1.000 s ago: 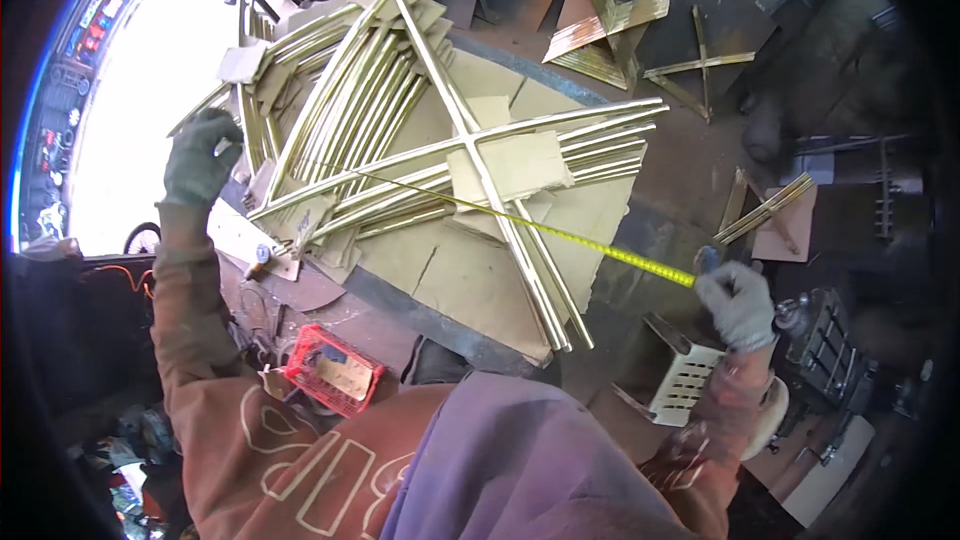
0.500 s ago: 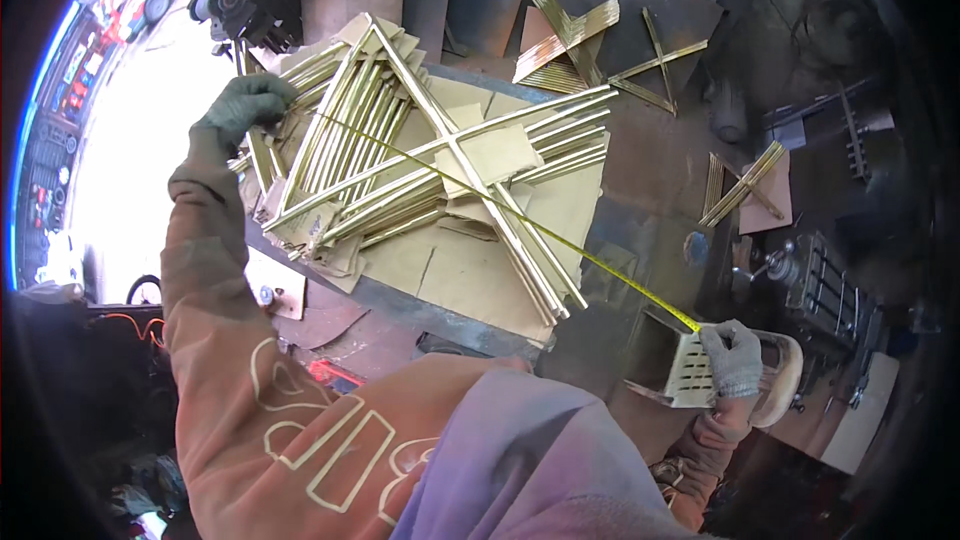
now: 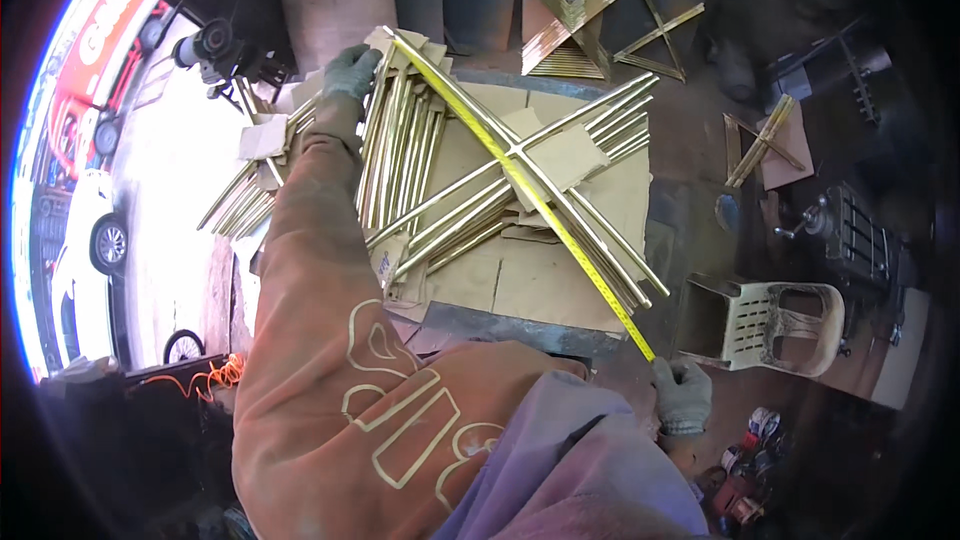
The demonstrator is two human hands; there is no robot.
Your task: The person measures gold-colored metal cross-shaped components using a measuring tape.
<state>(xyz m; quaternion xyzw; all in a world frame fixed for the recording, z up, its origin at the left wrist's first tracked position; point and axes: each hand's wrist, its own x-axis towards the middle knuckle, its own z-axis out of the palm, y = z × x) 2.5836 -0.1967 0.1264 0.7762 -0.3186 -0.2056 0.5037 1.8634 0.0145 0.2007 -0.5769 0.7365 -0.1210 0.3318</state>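
Observation:
A yellow tape measure is stretched diagonally along the long bar of a brass-coloured X-shaped metal frame. My gloved right hand is closed round its lower right end, beyond the table edge; the glove hides whether a case is there. Up at the far left, my gloved left hand has its fingers curled in beside the tape's upper end and the bar tip. What lies inside those fingers is hidden. More brass bars lie stacked beneath and to the left, with cardboard pieces between them.
Cardboard sheets cover the table under the frames. A plastic chair stands right of the table. More X-shaped frames lean at the back, others at far right. Outside the bright opening at left, a white car shows.
The tape has swung from crossing the bars to lying along one long bar. My left hand has shifted right and farther away; my right hand has come down and left, away from the chair.

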